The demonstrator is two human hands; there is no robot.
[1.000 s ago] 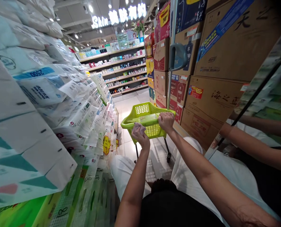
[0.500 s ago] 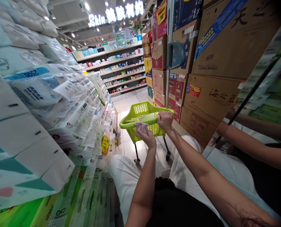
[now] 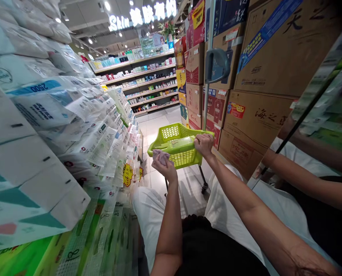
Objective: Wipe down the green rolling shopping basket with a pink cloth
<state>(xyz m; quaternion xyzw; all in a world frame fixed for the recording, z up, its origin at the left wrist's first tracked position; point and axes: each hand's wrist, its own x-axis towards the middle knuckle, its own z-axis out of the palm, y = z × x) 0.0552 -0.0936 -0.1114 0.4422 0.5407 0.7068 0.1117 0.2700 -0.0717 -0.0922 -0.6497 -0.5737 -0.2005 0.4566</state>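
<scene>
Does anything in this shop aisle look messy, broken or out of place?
Nothing looks spilled or broken. The tissue packs and cartons sit stacked in order. The only untidy thing is a crumpled cloth in the left hand at the rim of the green basket, which the right hand grips.

The person wears loose white trousers (image 3: pixel 149 209) and a black top (image 3: pixel 213 253); the arms (image 3: pixel 171 218) are bare down to the left hand (image 3: pixel 167 165) and right hand (image 3: pixel 204 144).
</scene>
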